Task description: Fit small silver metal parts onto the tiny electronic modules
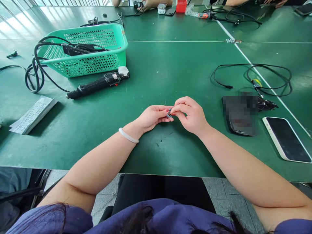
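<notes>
My left hand [154, 117] and my right hand [191, 114] meet above the green table [156, 156], near its front edge. Between their fingertips is a small dark-and-silver part [169, 113], too small to name. The left thumb and fingers pinch it from the left. From the other side, the right thumb and index finger close on it, hiding some of it. A pale bracelet [128, 136] circles my left wrist.
A green basket [90, 60] with black cables stands back left, a black electric screwdriver [97, 85] before it. Folded paper [34, 115] lies left. At right are a coiled cable [268, 66], a dark phone [240, 117] and a white-edged phone [287, 139]. Another person's hand [148, 4] shows at the far edge.
</notes>
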`<action>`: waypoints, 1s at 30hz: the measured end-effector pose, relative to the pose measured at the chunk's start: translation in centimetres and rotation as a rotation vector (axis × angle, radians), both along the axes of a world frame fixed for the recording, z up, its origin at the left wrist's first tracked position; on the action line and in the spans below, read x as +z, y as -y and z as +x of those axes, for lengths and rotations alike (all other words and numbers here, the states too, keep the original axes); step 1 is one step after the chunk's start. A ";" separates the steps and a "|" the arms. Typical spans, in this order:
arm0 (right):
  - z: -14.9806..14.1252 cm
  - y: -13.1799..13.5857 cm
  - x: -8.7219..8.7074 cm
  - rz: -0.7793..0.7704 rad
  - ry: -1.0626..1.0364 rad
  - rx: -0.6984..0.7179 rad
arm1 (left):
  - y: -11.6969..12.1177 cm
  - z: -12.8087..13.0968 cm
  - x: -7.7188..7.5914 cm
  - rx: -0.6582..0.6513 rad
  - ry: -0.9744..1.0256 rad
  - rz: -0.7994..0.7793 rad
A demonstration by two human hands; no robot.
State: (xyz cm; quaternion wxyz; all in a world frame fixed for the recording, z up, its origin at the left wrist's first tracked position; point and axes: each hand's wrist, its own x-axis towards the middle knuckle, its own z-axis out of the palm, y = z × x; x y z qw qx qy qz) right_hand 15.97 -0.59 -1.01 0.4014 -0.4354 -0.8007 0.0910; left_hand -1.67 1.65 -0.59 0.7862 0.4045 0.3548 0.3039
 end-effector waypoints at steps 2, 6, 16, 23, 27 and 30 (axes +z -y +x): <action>0.0 0.0 0.0 -0.012 -0.008 0.006 | -0.1 0.0 -0.1 -0.010 -0.009 0.010; 0.2 0.0 -0.1 -0.084 -0.017 0.002 | -0.1 -0.1 -0.3 -0.042 -0.004 0.034; 0.7 -0.3 -0.3 -0.174 -0.108 -0.111 | -0.3 0.1 -0.3 0.131 0.014 0.035; 0.9 -1.1 -1.7 -0.294 0.098 -0.180 | -1.3 -0.3 -0.9 0.473 0.063 0.007; 0.1 -1.0 -2.0 -0.190 0.207 -0.091 | -1.2 -0.2 -0.8 0.470 0.051 0.004; -0.6 -1.0 -2.0 -0.163 0.272 -0.048 | -1.1 -0.1 -0.8 0.454 0.050 0.018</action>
